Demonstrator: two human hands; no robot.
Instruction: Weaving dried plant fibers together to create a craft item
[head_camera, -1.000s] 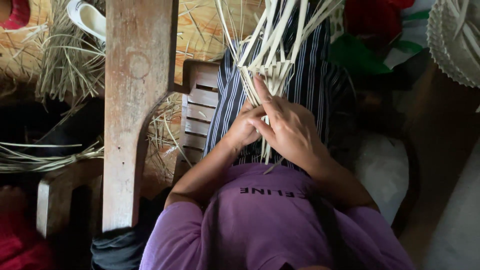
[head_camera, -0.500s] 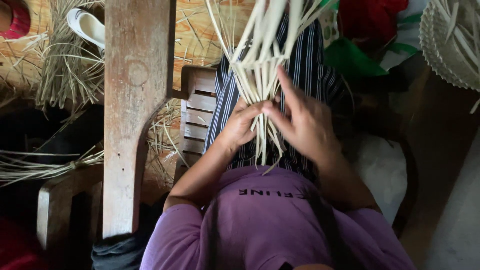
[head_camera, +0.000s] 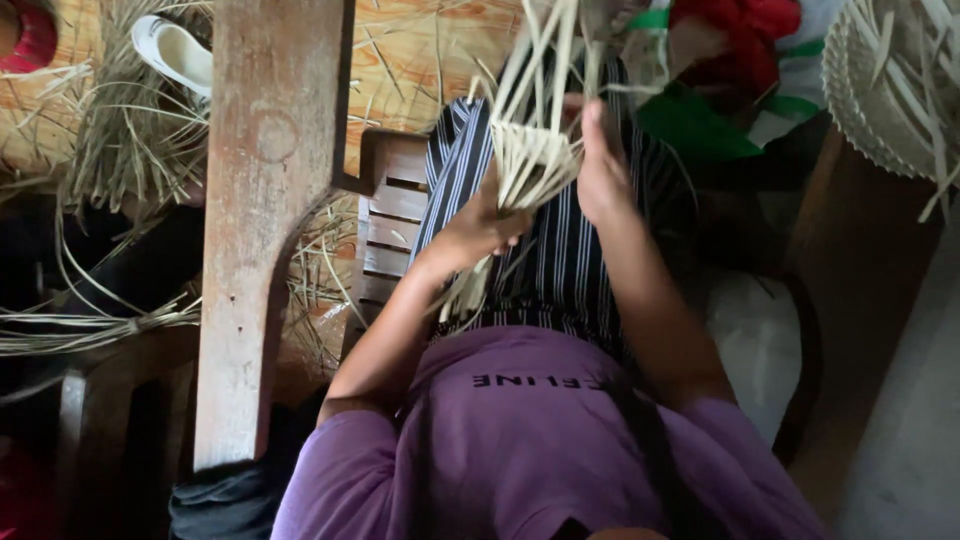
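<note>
1. The left hand (head_camera: 482, 225) is closed around the lower part of a half-woven piece of pale flat straw strips (head_camera: 533, 160), its fingers curled on the strips just below the woven patch.
2. The right hand (head_camera: 603, 165) lies against the right edge of the same weave with the fingers stretched upward along the strips; it presses on the piece, but whether the fingers actually pinch a strip cannot be told.
3. The weave sits between the two hands, touching both, above the lap covered by a dark skirt with thin white stripes (head_camera: 560, 265).
4. Loose strip ends fan upward beyond both hands, and more loose ends hang down below the left hand toward the purple shirt (head_camera: 540, 440).
5. Just left of the left hand is a small slatted wooden stool (head_camera: 392, 225), and further left stands a broad upright wooden plank (head_camera: 265, 200).
6. Well left of the left hand, bundles of dry straw (head_camera: 130, 140) lie on the floor, with a white sandal (head_camera: 180, 55) among them.
7. Up and to the right of the right hand is the scalloped edge of a pale woven straw hat (head_camera: 885, 90); red and green cloth (head_camera: 735, 70) lies between it and the hand.
</note>
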